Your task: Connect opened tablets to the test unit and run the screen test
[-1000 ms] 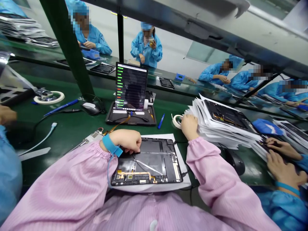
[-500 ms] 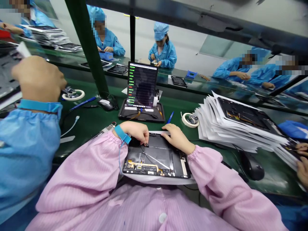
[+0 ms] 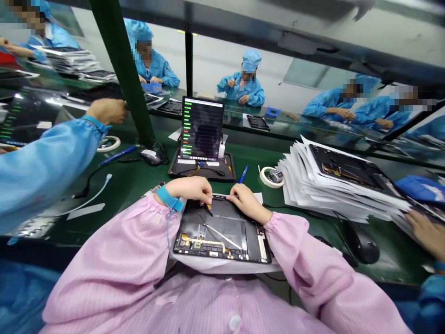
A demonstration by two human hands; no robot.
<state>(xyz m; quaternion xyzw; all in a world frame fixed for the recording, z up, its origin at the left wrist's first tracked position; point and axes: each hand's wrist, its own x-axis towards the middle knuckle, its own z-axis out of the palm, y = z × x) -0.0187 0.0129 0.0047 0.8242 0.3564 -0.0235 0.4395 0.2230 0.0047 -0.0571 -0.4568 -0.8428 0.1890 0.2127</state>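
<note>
An opened tablet back [image 3: 222,232] with exposed boards and flex cables lies on white paper right in front of me. My left hand [image 3: 193,189], with a blue wrist strap, rests on its upper left corner, fingers pinched on a small orange-tipped cable end [image 3: 209,209]. My right hand [image 3: 246,200] lies on the top edge of the tablet, fingers curled and pressing down on it. Behind them stands a lit tablet [image 3: 201,129] showing green bars, propped in a black tray [image 3: 201,170].
A stack of tablets on paper sheets [image 3: 344,181] is at the right, a tape roll [image 3: 270,176] and blue pen [image 3: 243,174] beside it. A black mouse [image 3: 363,241] lies right. A co-worker's blue sleeve [image 3: 45,162] reaches across on the left; another hand [image 3: 426,234] at far right.
My right hand came back from the tape roll by the stack to the tablet's top edge. My left hand's fingers now pinch the cable end. The left co-worker's arm stretched forward.
</note>
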